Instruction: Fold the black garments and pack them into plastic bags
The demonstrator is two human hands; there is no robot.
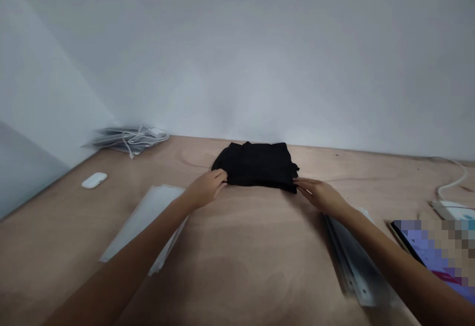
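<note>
A folded black cloth garment (260, 164) lies on the wooden table (237, 247), close to the back wall; its exact kind does not show. At its near left corner my left hand (208, 187) is closed, with fingertips pinching the fabric. My right hand (321, 195) is at the near right corner, its fingers fairly straight and pressed together on the cloth edge. The thumb side of the right hand is partly under the fingers. Below my left forearm lies a stack of clear plastic sleeves (143, 217), partly covered by the arm.
Under my right forearm sits a dark stack in clear plastic (352, 261). A white earbud case (94, 180) is at the left. Behind it, a white cable (143, 137) rests on grey plastic bags (111, 140). At the right edge are a tablet-like screen (426, 252) and another white cable (452, 180).
</note>
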